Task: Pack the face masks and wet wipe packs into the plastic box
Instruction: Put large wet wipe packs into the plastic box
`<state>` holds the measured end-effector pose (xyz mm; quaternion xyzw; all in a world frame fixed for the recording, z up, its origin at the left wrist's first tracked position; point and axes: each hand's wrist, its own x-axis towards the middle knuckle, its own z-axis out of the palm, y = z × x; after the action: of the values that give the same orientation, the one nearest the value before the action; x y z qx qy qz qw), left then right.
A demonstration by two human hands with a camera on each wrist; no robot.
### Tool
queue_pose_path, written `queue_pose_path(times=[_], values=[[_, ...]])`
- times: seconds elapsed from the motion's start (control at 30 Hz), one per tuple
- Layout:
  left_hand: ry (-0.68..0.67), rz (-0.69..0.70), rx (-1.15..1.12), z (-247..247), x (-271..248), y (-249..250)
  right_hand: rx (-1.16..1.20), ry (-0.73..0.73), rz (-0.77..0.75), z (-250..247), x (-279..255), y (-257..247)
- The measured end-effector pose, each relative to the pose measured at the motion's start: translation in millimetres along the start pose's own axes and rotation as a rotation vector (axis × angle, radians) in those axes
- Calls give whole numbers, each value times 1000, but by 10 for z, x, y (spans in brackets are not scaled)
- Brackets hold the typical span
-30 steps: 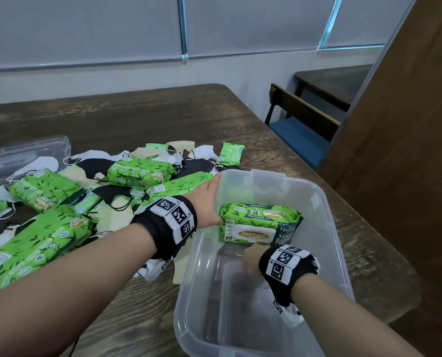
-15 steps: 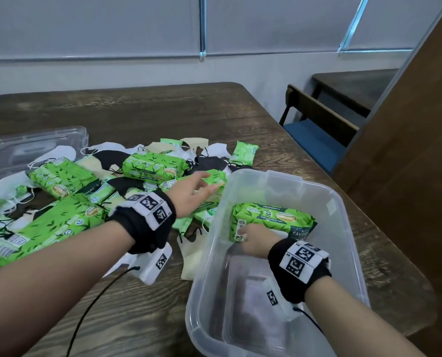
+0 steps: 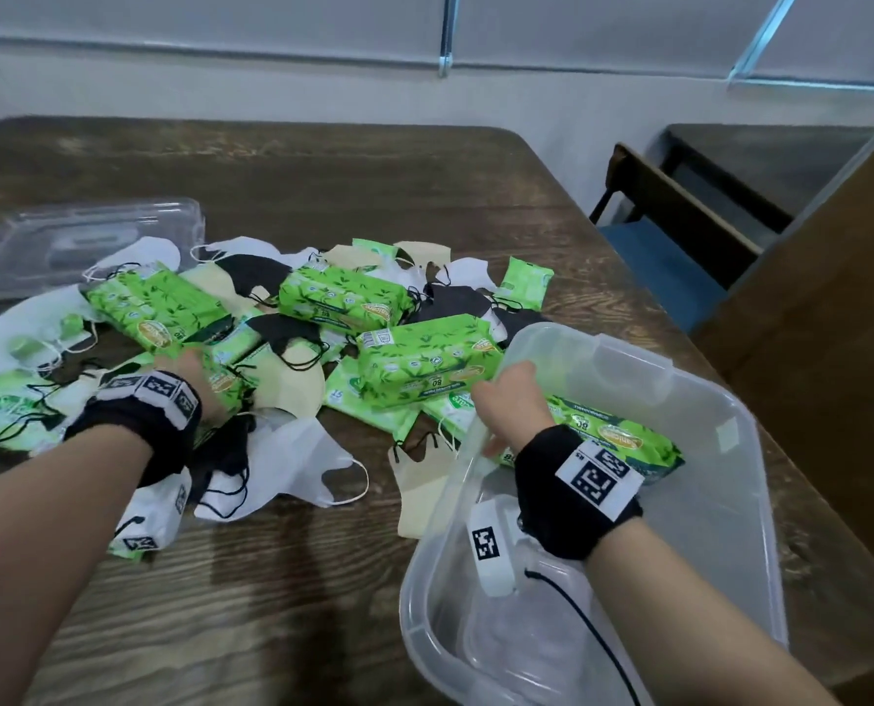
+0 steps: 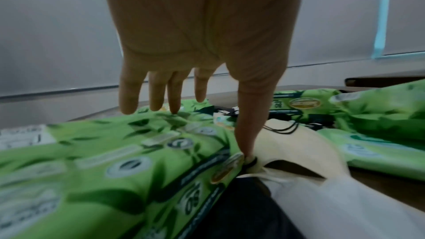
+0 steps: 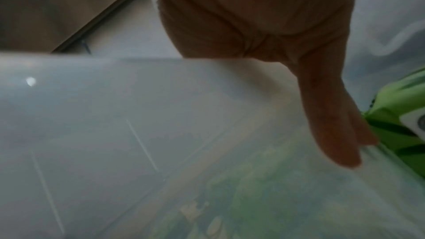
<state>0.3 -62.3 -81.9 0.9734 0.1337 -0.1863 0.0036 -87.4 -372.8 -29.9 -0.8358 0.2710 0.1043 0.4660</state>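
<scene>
Left grip (image 4: 200, 46) splayed (right grip (image 3: 513, 410) obscured).

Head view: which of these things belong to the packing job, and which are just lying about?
Belongs to the job:
- plastic box
- wet wipe pack in the box
- wet wipe packs on the table
- face masks
- left hand, reaching into the pile
- right hand, inside the box

Just lying about:
- clear lid
- chair
- table

Green leaf-patterned wipe packs (image 3: 424, 366), white, black and beige masks (image 3: 292, 461), clear box (image 3: 730, 527), dark wood table (image 3: 297, 186)
</scene>
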Motion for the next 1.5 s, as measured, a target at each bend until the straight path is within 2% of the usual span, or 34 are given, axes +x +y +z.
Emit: queue_pose_path(times=[0.1, 0.23, 0.37, 0.43, 0.53, 0.67, 0.8, 0.87, 0.93, 1.0, 1.07, 1.13, 1.2, 1.23, 1.3, 1.4, 1.5], values=[[-22, -78, -25, 3, 117, -134, -57, 34, -4, 51, 3, -23], [-105, -93, -107, 42, 255, -286, -103, 99, 4, 76, -27, -32], [-56, -50, -10, 41, 194, -265, -117, 126, 11, 122, -55, -90], [-37, -10, -37, -3, 143, -195, -127, 126, 20, 142, -65, -99], [-22, 84, -274, -158, 44, -35, -102, 128, 6, 113, -85, -87], [-74, 330, -794, -577, -283, 274, -81, 86, -9, 52, -132, -47], [-348, 677, -1268, -958, -800, 613, 55, -79, 33, -81, -182, -48], [-507, 799, -1429, -1040, -1012, 759, 90, -52, -21, -200, -204, -46], [-642, 857, -1576, -1100, -1189, 926, 280, -15, -163, -336, -291, -88], [-738, 921, -1751, -1117, -1367, 1092, 517, -103, -241, -459, -433, -154], [-737, 944, -1884, -1127, -1586, 1269, 720, -303, -264, -532, -584, -198], [-627, 836, -1962, -1114, -1697, 1447, 895, -471, -269, -562, -709, -199], [-521, 705, -1938, -1076, -1685, 1624, 983, -549, -276, -571, -742, -145], [-520, 660, -1880, -1071, -1676, 1682, 999, -552, -280, -579, -731, -105], [-623, 629, -1692, -1043, -1678, 1726, 999, -526, -283, -603, -680, -9], [-660, 714, -1375, -942, -1718, 1747, 949, -391, -288, -619, -554, 169], [-619, 764, -1178, -814, -1767, 1783, 845, -399, -291, -675, -478, 320]])
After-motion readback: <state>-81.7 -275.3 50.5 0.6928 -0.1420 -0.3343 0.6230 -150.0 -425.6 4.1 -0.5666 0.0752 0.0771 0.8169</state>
